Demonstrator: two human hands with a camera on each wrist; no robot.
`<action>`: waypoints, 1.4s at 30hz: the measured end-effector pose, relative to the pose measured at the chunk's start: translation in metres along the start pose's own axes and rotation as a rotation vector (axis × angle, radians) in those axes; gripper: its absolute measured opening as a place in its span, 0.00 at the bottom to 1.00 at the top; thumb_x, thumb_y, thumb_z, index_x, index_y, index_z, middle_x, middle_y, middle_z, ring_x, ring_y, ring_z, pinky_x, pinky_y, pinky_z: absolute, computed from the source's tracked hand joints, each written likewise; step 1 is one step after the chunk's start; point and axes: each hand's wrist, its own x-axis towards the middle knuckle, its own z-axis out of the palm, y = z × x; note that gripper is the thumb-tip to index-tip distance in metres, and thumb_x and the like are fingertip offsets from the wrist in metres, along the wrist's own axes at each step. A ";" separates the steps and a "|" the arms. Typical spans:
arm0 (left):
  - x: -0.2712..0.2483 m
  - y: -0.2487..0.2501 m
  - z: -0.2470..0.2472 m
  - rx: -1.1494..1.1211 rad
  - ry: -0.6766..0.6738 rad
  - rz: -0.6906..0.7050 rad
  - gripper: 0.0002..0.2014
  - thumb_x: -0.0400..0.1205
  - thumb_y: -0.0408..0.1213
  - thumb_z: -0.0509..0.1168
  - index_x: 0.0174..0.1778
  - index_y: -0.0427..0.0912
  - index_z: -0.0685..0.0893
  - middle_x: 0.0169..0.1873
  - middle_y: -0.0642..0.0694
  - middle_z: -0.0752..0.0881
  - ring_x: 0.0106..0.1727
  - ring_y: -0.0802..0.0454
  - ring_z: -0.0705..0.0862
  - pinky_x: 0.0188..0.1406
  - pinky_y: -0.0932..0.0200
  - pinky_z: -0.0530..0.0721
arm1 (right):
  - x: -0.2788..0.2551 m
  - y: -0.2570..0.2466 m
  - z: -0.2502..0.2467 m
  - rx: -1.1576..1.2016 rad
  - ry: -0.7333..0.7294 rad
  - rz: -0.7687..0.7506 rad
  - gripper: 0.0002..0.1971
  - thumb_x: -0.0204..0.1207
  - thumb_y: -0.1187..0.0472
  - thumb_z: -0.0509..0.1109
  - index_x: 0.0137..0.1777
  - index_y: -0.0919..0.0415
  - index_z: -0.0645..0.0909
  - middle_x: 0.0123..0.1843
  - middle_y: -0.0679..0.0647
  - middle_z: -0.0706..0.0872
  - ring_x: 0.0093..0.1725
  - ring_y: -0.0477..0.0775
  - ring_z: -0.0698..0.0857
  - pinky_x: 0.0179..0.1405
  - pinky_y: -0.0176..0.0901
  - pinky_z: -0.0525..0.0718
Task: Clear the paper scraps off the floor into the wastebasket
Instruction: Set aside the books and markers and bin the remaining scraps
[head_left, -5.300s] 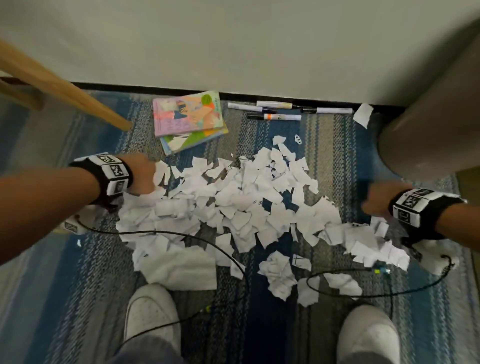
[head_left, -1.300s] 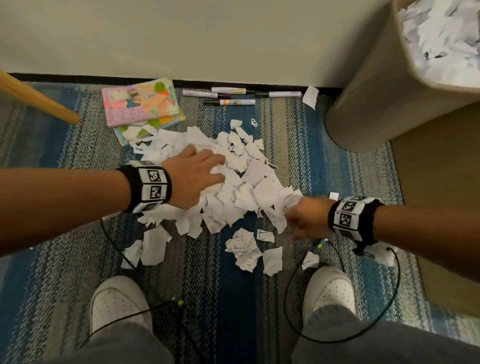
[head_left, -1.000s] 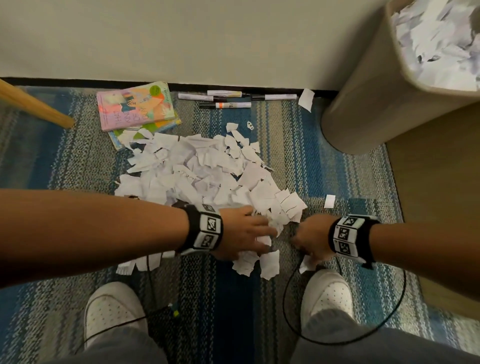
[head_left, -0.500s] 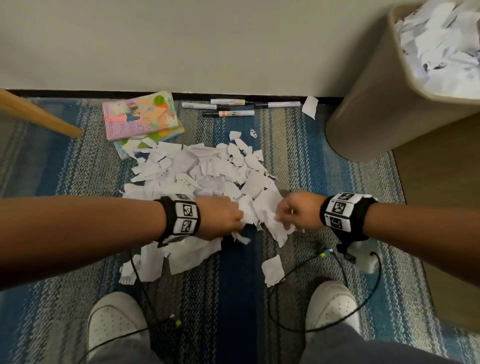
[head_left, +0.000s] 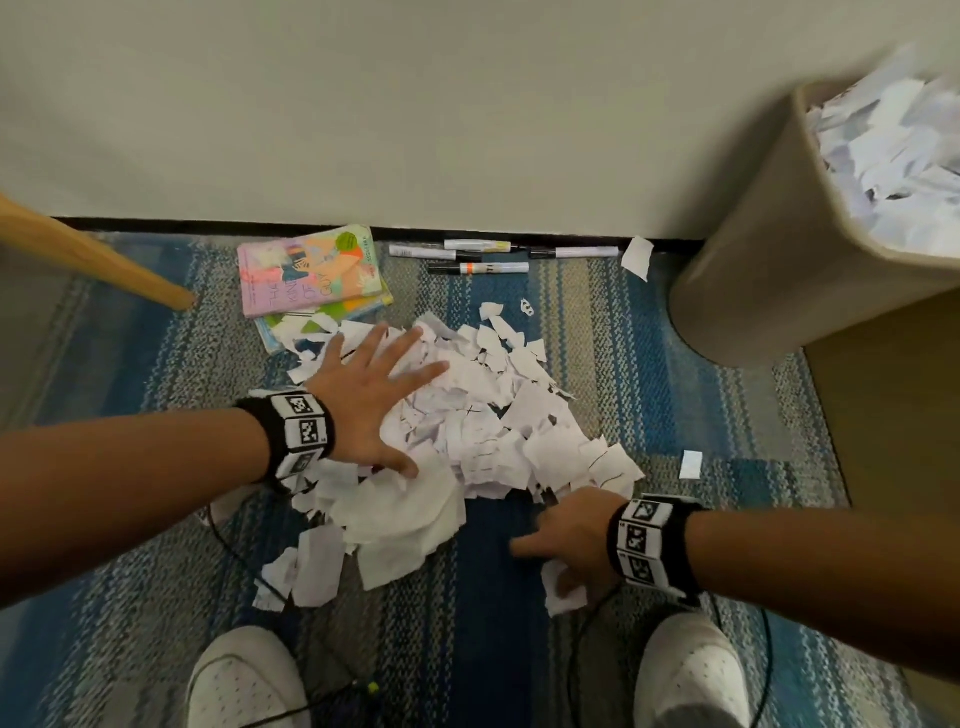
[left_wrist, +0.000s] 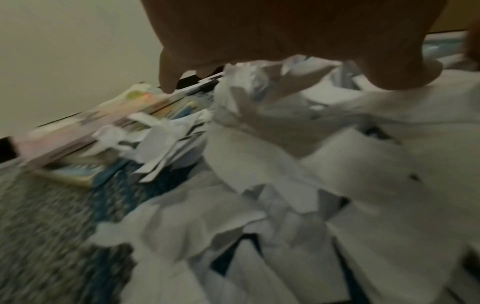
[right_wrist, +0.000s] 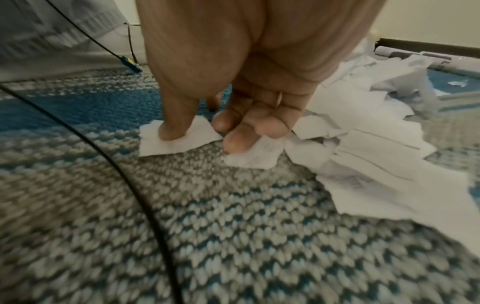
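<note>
A heap of torn white paper scraps (head_left: 493, 436) lies on the striped blue rug. My left hand (head_left: 395, 374) lies spread flat on the heap's left side, fingers straight and apart. The left wrist view shows its palm (left_wrist: 272, 37) just above crumpled scraps (left_wrist: 337, 164). Near my right shoe, my right hand (head_left: 556, 551) touches the rug. Its thumb (right_wrist: 174, 131) presses one loose scrap (right_wrist: 161, 146) and its fingertips (right_wrist: 233, 142) press another at the heap's edge (right_wrist: 363, 154). The beige wastebasket (head_left: 769, 260) stands at the right with scraps (head_left: 893, 156) piled inside.
Two books (head_left: 311, 275) and several markers (head_left: 478, 257) lie along the wall. A wooden leg (head_left: 88, 260) slants in at the left. Stray scraps lie by the baseboard (head_left: 638, 257) and right of the heap (head_left: 691, 464). My shoes (head_left: 249, 680) (head_left: 691, 670) and black cables (right_wrist: 130, 185) sit in front.
Both hands were curled close together at the heap's front edge. The left hand has opened and moved up onto the heap; the right has dropped back toward my right shoe onto loose scraps.
</note>
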 end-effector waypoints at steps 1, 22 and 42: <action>0.002 -0.007 0.000 -0.019 -0.013 -0.066 0.62 0.52 0.90 0.48 0.76 0.69 0.26 0.81 0.49 0.26 0.82 0.35 0.33 0.74 0.20 0.45 | 0.002 -0.001 -0.003 -0.012 -0.003 -0.019 0.30 0.81 0.45 0.67 0.80 0.48 0.61 0.62 0.63 0.81 0.57 0.67 0.83 0.44 0.52 0.78; 0.024 0.014 -0.034 -0.338 0.025 -0.040 0.46 0.73 0.48 0.69 0.81 0.63 0.45 0.72 0.43 0.69 0.69 0.41 0.74 0.61 0.40 0.79 | -0.010 0.073 -0.070 0.310 0.720 0.364 0.22 0.69 0.35 0.64 0.57 0.48 0.68 0.54 0.49 0.77 0.52 0.55 0.80 0.46 0.50 0.84; 0.015 -0.009 -0.018 -0.489 -0.022 -0.034 0.15 0.83 0.37 0.62 0.65 0.48 0.70 0.57 0.39 0.81 0.59 0.39 0.80 0.53 0.48 0.79 | 0.025 0.083 -0.104 0.484 0.629 0.357 0.20 0.75 0.62 0.70 0.68 0.58 0.76 0.60 0.59 0.81 0.58 0.59 0.81 0.53 0.44 0.75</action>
